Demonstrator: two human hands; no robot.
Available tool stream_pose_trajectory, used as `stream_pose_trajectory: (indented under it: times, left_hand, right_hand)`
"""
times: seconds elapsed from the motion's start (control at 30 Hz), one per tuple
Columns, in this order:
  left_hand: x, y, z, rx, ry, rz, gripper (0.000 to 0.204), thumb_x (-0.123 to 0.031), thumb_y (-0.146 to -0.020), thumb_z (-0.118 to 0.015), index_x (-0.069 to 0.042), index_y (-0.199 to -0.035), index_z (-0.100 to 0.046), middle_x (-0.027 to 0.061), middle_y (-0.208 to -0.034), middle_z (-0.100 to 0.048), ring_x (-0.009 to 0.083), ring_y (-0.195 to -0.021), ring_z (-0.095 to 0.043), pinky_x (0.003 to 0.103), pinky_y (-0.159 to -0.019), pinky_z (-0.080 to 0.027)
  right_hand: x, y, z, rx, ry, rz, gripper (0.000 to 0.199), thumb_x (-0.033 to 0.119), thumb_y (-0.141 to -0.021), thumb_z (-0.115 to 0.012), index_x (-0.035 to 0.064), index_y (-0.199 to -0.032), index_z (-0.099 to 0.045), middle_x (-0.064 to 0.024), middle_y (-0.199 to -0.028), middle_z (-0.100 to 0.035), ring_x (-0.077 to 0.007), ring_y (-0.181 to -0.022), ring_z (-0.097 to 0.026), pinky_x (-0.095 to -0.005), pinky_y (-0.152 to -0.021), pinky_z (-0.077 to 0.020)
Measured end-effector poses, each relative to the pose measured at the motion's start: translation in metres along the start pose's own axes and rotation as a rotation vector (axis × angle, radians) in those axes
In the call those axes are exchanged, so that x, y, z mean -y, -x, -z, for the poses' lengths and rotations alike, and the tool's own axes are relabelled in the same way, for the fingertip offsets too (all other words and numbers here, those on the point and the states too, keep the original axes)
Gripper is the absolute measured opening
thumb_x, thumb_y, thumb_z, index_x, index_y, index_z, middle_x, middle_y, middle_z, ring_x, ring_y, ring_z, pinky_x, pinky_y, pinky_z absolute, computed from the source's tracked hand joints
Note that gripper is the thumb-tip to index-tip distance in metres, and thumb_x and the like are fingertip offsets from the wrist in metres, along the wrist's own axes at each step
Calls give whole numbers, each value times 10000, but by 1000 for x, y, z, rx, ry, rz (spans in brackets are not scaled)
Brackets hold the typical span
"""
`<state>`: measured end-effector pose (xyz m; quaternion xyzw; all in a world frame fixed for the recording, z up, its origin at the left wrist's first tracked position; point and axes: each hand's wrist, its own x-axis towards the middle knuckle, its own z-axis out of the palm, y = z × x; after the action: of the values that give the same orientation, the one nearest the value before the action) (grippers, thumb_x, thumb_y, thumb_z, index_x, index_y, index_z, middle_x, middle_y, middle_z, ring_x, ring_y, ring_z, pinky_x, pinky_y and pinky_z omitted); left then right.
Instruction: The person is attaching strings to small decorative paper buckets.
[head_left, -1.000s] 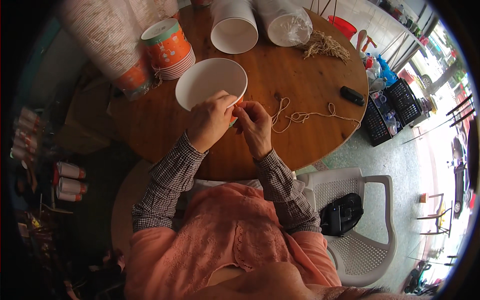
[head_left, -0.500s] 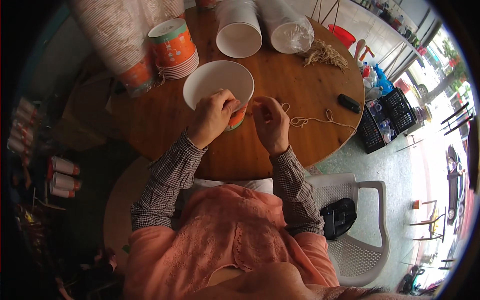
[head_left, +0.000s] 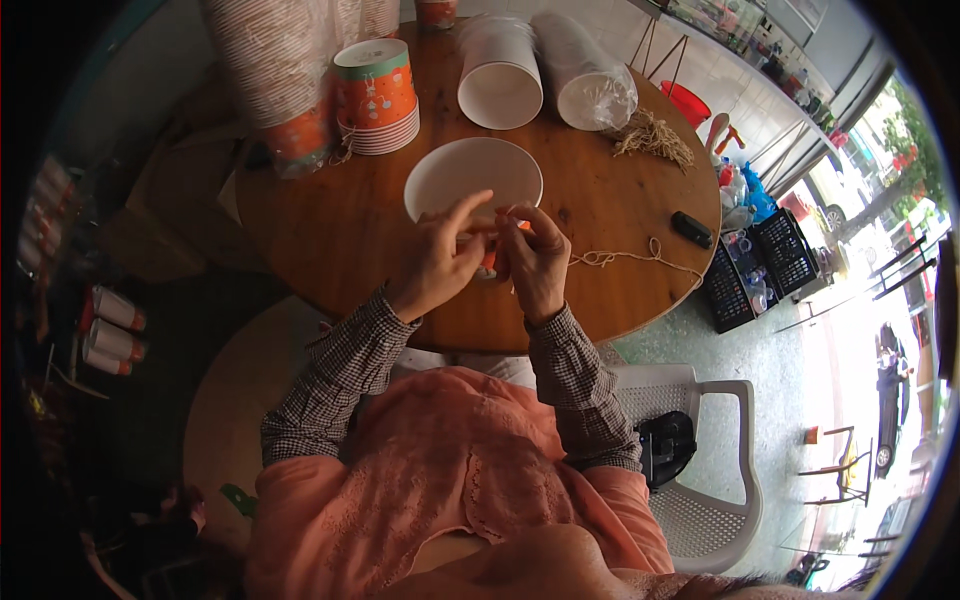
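Note:
A white-lined paper tub [head_left: 470,172] with orange outer sides stands on the round wooden table in front of me, its mouth up. At its near rim my left hand [head_left: 440,258] has the index finger stretched out and its fingers apart. Beside it, my right hand [head_left: 538,262] pinches its thumb and fingertips together close to the left fingers. A thin beige string [head_left: 622,256] runs from behind the right hand across the table toward the right edge. What lies between the fingertips is small and partly hidden; it looks like the string.
Orange and green paper tubs [head_left: 376,95] stand stacked upside down at the back left, beside tall wrapped stacks [head_left: 265,75]. White tub stacks [head_left: 500,95] lie at the back. A string bundle [head_left: 655,138], a dark object [head_left: 691,229], black crates [head_left: 785,245] and a chair [head_left: 740,430] are rightward.
My left hand has opened its index finger outward and moved right toward the right hand. The right fingers have come together near the tub's rim. The whole view has shifted slightly.

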<state>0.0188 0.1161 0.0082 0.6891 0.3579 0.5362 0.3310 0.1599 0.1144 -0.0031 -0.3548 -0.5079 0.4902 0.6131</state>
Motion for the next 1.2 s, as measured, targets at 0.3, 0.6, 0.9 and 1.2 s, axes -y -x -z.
stream_pose_trajectory:
  times: [0.3, 0.6, 0.9, 1.2]
  left_hand:
    - [8, 13, -13, 105, -403, -54, 206, -247, -822, -674, -128, -987, -706, 65, -869, -692, 237, -761, -652, 361, -802, -399]
    - [-9, 21, -17, 129, -478, -121, 152, -262, -848, -653, -169, -950, -717, 32, -815, -682, 206, -725, -641, 342, -775, -367]
    - [-25, 17, -21, 135, -565, -281, 170, -179, -825, -661, -84, -963, -688, 83, -778, -673, 248, -721, -649, 378, -696, -469]
    - [-27, 8, -31, 234, -218, -154, 168, -80, -823, -661, -5, -974, -653, 145, -855, -690, 217, -806, -688, 317, -691, -535]
  right_hand:
    - [1, 26, 12, -101, -84, 73, 110, 105, -926, -595, 14, -981, -624, -16, -629, -579, -57, -427, -464, -195, -369, -355]
    - [12, 38, 27, -179, -63, 175, 125, 140, -913, -626, 22, -953, -630, -9, -617, -571, -56, -419, -471, -197, -364, -349]
    - [22, 38, 30, -149, 3, 167, 153, 151, -884, -667, 42, -836, -571, -2, -585, -565, -43, -417, -458, -198, -350, -332]
    - [24, 35, 34, -135, 23, 217, 171, 159, -894, -654, 48, -788, -580, 6, -542, -538, -33, -401, -427, -195, -347, -312]
